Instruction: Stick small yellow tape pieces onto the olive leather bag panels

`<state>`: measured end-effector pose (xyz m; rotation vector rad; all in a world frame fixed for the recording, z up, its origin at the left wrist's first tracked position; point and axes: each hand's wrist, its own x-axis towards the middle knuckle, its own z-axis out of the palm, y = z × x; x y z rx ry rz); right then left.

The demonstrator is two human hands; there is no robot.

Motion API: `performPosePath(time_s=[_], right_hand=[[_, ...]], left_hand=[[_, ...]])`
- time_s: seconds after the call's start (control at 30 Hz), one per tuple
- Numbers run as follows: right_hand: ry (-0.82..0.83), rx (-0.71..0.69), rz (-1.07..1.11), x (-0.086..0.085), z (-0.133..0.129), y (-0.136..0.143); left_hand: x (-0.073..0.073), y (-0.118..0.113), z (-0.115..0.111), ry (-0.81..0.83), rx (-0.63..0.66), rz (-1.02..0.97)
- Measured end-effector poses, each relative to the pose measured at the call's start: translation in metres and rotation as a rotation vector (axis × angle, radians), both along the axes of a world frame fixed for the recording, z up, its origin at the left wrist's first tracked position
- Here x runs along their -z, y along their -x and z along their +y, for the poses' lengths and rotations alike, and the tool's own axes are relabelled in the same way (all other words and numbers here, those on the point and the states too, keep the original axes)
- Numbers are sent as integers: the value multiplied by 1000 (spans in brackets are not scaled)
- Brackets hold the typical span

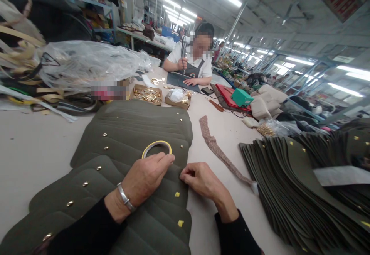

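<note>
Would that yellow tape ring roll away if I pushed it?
Stood on edge, the tape roll would probably roll, because its rim is round. Laid flat, it would more likely slide. It's probably light for its size: its middle is open and the left hand holds it by one side.

The olive-green panels (150,131) look smooth and matt, like leather or coated cloth, with glossy gold-toned metal studs (85,184) on them. Right of these panels, a brown strip (215,147) looks rough and matt. Beyond them, boxes (147,95) of matt cardboard hold shiny gold-coloured metal pieces (146,94); to the boxes' left, clear plastic sheeting (89,62) looks glossy and crumpled.
</note>
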<state>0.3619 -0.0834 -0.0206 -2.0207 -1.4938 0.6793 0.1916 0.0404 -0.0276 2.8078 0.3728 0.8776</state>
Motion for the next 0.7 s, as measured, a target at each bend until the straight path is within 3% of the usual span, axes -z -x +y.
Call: performPosePath(time_s=[0.17,0.3,0.53,0.7], right_hand=[[-382,160,111,-2,0,9],[-590,40,52,-6,6,19],[-642,-127,-154,-2,8,27],[-665,-71,-315,5,8,29]], left_hand=[[2,3,1,47,101,-128],[3,6,-1,54,81,-94],[4,6,-6,66,81,-38],[3,6,-8,115,117,10]])
